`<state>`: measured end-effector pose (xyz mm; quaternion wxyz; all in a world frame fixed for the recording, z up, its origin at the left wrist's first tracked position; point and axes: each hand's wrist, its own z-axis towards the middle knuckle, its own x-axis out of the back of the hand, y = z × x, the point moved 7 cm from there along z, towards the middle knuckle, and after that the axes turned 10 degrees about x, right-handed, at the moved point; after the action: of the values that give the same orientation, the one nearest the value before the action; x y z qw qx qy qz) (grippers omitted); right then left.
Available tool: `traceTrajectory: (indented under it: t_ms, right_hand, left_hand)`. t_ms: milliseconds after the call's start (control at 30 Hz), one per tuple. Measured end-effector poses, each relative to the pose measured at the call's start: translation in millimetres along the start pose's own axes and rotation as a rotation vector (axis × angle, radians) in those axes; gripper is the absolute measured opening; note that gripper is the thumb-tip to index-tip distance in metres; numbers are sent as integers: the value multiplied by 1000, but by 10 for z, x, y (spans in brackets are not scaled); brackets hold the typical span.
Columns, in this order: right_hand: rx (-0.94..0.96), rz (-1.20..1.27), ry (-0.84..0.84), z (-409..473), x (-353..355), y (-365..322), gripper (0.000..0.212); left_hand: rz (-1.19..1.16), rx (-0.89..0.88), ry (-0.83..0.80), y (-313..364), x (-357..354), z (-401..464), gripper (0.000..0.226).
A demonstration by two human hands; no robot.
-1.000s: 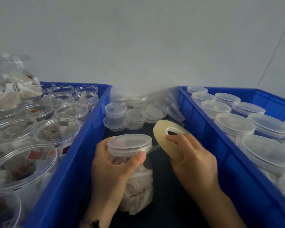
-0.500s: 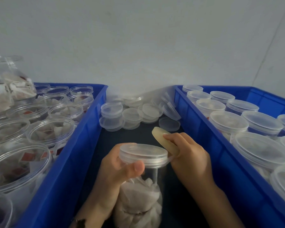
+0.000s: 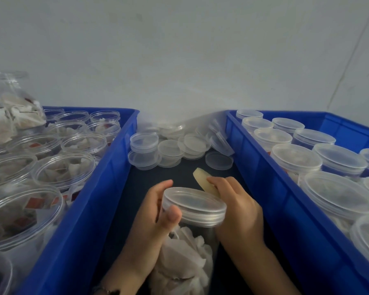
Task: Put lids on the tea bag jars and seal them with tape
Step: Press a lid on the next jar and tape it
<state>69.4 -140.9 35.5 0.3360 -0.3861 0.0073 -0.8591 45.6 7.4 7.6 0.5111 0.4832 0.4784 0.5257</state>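
A: Jars fill both bins, yes? Start with the big things.

B: Right. A left bin (image 3: 79, 220) holds open jars (image 3: 64, 173) of tea bags, with no lids on. A right bin (image 3: 285, 209) holds capped jars (image 3: 296, 158), packed close together. A pale wall (image 3: 179, 50) stands behind both.

A: And between the bins?

B: A dark mat (image 3: 179, 173), and on it, near the bottom of the view, the jar (image 3: 188, 248) being worked on. It has tea bags inside and a clear lid (image 3: 194, 204) sitting on top.

A: Who has hold of it?

B: The left hand (image 3: 153, 218) grips it just under the lid, thumb in front and fingers round the far side. The right hand (image 3: 237, 207) pinches a tape roll (image 3: 205, 180) against the far right edge of the lid. Only part of the roll shows above the fingers.

A: Anything crowding the space?

B: Loose lids (image 3: 170, 145) heaped at the far end of the mat, some stacked, and one lid (image 3: 219, 160) lying alone just beside the right bin. They lie well apart from the hands.
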Motion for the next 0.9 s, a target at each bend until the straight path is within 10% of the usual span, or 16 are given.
traceTrajectory:
  t_ms: [300,467,900]
  right_hand:
    - [-77,-140,112,-16,67,-25,44]
    - [-35,-195,55,-31,-6,-233,57]
    - [-155,845,-431,35,-254,-34,69]
  left_hand:
    - [4,-188,237,158,102,-91,47]
    - [153,-173,280,113,67,-117,99]
    - [188,-215,514,81,397,-29,63]
